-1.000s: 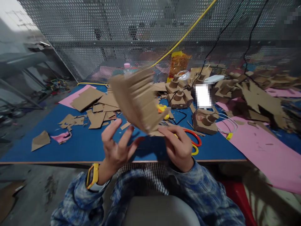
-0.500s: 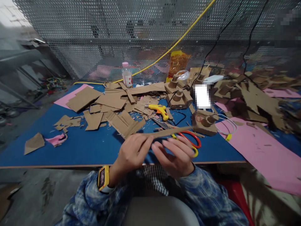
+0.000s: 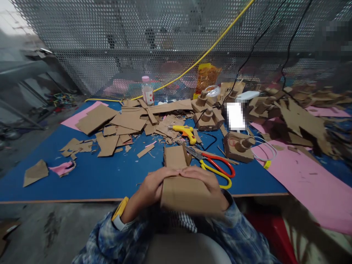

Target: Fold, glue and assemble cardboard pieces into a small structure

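A bent brown cardboard piece (image 3: 187,190) is held between both of my hands at the table's front edge. Its near flap droops toward me and is blurred; its far part stands out beyond my fingers over the table. My left hand (image 3: 154,183) grips it from the left, and my right hand (image 3: 205,179) from the right, with the fingers of both meeting on top. Both thumbs are hidden behind the cardboard. Just right of my right hand lie scissors (image 3: 220,167) with red and yellow handles. Beyond the cardboard rests a yellow glue gun (image 3: 185,132).
Cardboard scraps (image 3: 128,123) cover the middle and left of the blue table (image 3: 110,176). Several small cardboard models (image 3: 239,146) stand at the right, near a white cable (image 3: 271,154) and a pink sheet (image 3: 297,183). A bottle (image 3: 148,91) stands by the perforated metal screen (image 3: 90,55).
The cardboard, earlier lying flatter and stretching rightward, has turned so its bent faces point away and toward me. My right hand has closed onto it and both hands have come together.
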`<state>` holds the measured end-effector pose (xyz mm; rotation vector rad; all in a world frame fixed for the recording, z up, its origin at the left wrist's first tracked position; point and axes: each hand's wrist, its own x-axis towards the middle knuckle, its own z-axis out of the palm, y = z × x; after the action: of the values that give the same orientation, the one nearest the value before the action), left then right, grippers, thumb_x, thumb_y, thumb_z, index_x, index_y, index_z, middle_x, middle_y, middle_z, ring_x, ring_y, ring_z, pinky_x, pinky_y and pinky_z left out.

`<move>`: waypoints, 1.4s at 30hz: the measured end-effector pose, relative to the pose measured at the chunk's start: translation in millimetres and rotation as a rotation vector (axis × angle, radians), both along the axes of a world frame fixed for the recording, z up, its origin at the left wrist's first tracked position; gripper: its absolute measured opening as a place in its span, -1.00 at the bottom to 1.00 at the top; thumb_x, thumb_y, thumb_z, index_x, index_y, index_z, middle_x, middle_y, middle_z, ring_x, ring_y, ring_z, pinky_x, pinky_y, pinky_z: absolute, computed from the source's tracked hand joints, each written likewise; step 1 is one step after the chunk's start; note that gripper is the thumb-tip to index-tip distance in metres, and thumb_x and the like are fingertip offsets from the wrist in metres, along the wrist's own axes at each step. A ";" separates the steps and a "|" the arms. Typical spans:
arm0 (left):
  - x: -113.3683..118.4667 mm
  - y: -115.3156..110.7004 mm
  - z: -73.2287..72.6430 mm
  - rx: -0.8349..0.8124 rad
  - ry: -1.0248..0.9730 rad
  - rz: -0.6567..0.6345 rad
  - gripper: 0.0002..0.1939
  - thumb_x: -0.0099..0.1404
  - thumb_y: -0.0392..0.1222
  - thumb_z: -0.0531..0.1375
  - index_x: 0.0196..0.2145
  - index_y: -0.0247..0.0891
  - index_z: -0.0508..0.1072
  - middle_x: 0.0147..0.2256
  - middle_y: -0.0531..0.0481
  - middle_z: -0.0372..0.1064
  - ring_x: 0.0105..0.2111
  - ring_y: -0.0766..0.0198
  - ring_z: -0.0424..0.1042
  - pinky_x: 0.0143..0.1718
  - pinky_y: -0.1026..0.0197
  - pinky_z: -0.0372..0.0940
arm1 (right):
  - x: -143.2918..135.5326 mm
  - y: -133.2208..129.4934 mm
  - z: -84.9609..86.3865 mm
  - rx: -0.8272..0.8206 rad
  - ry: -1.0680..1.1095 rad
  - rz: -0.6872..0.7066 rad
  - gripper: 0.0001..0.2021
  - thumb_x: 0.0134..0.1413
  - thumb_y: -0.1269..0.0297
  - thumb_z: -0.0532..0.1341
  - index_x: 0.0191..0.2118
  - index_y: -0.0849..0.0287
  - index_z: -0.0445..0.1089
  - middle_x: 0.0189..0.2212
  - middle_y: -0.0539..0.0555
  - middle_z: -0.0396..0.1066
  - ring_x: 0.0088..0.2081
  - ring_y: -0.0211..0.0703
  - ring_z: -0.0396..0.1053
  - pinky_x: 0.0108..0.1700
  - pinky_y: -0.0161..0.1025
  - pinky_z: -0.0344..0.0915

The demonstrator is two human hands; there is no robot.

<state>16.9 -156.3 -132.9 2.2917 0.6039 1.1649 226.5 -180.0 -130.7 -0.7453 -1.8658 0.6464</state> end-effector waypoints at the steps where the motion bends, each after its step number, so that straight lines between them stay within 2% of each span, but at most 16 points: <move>1: -0.3 -0.9 -0.5 0.031 0.015 0.014 -0.76 0.36 -0.29 -0.03 -0.09 -0.26 0.35 -0.18 -0.17 0.48 -0.14 0.24 0.49 -0.14 0.20 0.41 | -1.2 -1.5 0.2 0.025 -0.006 -0.008 -0.77 0.22 0.32 0.08 -0.09 0.12 0.44 -0.20 0.14 0.50 -0.15 -0.14 0.47 -0.14 -0.18 0.43; 6: 3.9 -3.0 -0.7 0.135 -0.056 0.097 -0.78 0.35 -0.33 0.00 -0.13 -0.29 0.40 -0.27 -0.15 0.51 -0.23 0.27 0.51 -0.25 0.29 0.42 | -10.8 -5.3 -10.4 0.097 0.024 -0.098 -0.71 0.20 0.40 0.06 -0.01 0.11 0.40 -0.22 0.14 0.51 -0.19 -0.18 0.48 -0.20 -0.24 0.45; 10: 5.6 -5.3 -4.0 0.045 -0.091 0.104 -0.83 0.34 -0.24 0.05 -0.21 -0.28 0.42 -0.31 -0.14 0.50 -0.26 0.25 0.51 -0.27 0.28 0.40 | -17.8 -9.2 -16.4 0.138 0.013 -0.175 -0.70 0.23 0.37 0.04 0.02 0.12 0.38 -0.21 0.15 0.51 -0.17 -0.14 0.48 -0.19 -0.21 0.46; 14: 1.4 -9.0 -4.2 -0.063 -0.046 0.146 -0.82 0.35 -0.23 0.05 -0.27 -0.24 0.45 -0.29 -0.12 0.49 -0.26 0.26 0.50 -0.28 0.28 0.38 | -19.4 -12.2 -14.0 0.157 -0.029 -0.222 -0.66 0.27 0.39 -0.03 0.06 0.11 0.34 -0.19 0.15 0.49 -0.13 -0.16 0.47 -0.15 -0.22 0.45; 17: -1.8 -8.8 1.2 -0.071 0.029 0.093 -0.77 0.37 -0.21 0.02 -0.13 -0.23 0.43 -0.21 -0.15 0.49 -0.18 0.24 0.49 -0.19 0.25 0.39 | -15.4 -11.6 -11.7 0.152 -0.036 -0.194 -0.66 0.27 0.39 -0.02 0.09 0.10 0.31 -0.20 0.14 0.47 -0.14 -0.16 0.46 -0.17 -0.24 0.46; 21: -1.8 -7.4 10.1 0.025 0.154 0.011 -0.68 0.40 -0.24 -0.03 0.06 -0.24 0.32 -0.11 -0.14 0.47 -0.08 0.25 0.45 -0.07 0.26 0.37 | -7.1 -12.0 -11.7 0.125 -0.149 -0.138 -0.58 0.25 0.38 0.01 0.21 0.09 0.15 -0.05 0.20 0.37 0.00 -0.09 0.37 -0.05 -0.15 0.41; 24: 1.4 -9.0 13.9 0.027 0.143 0.014 -0.65 0.41 -0.24 -0.05 0.09 -0.21 0.31 -0.05 -0.13 0.44 -0.04 0.26 0.43 -0.03 0.26 0.36 | -4.6 -14.2 -13.0 0.133 -0.189 -0.134 -0.53 0.24 0.39 0.03 0.25 0.07 0.08 -0.11 0.17 0.36 -0.07 -0.11 0.36 -0.11 -0.16 0.40; 26: 4.7 -10.9 15.8 -0.043 0.114 0.041 -0.67 0.41 -0.19 -0.04 0.04 -0.19 0.37 -0.08 -0.10 0.46 -0.08 0.26 0.46 -0.07 0.27 0.38 | -5.7 -15.5 -14.1 0.134 -0.176 -0.113 -0.53 0.22 0.38 0.07 0.24 0.08 0.11 -0.18 0.15 0.36 -0.16 -0.14 0.36 -0.19 -0.20 0.40; 30: 13.1 -14.2 20.4 -0.411 0.087 0.183 -0.73 0.39 -0.14 0.02 -0.22 -0.17 0.52 -0.28 0.03 0.53 -0.27 0.32 0.52 -0.24 0.36 0.42 | -10.5 -17.1 -17.7 0.031 -0.134 -0.152 -0.67 0.20 0.32 0.11 0.09 0.08 0.27 -0.25 0.10 0.37 -0.23 -0.17 0.36 -0.24 -0.25 0.37; 32: 16.3 -14.7 21.5 -0.486 0.077 0.208 -0.74 0.37 -0.11 0.05 -0.29 -0.18 0.52 -0.31 0.05 0.54 -0.29 0.32 0.52 -0.26 0.36 0.42 | -12.4 -17.7 -19.9 -0.038 -0.106 -0.196 -0.76 0.20 0.27 0.12 -0.02 0.07 0.34 -0.29 0.07 0.39 -0.28 -0.19 0.37 -0.27 -0.28 0.37; 38: 14.8 -13.9 17.0 -0.325 0.036 0.172 -0.76 0.37 -0.12 0.05 -0.26 -0.25 0.47 -0.33 0.02 0.51 -0.30 0.34 0.50 -0.24 0.35 0.38 | -17.8 -19.6 -19.0 -0.138 -0.008 -0.313 -0.86 0.20 0.24 0.13 -0.17 0.10 0.39 -0.40 0.03 0.38 -0.36 -0.23 0.37 -0.34 -0.30 0.37; 42: 12.0 -15.9 17.4 -0.229 0.062 0.142 -0.73 0.40 -0.13 0.00 -0.24 -0.29 0.44 -0.34 -0.02 0.49 -0.32 0.35 0.47 -0.25 0.34 0.36 | -22.8 -20.4 -12.0 -0.020 0.027 -0.309 -0.85 0.21 0.37 0.12 -0.12 0.12 0.36 -0.37 0.05 0.39 -0.33 -0.24 0.38 -0.31 -0.30 0.38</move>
<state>28.9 -172.2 -115.5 2.1239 0.8886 1.0322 203.7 -200.4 -142.7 -1.0077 -1.6757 0.4745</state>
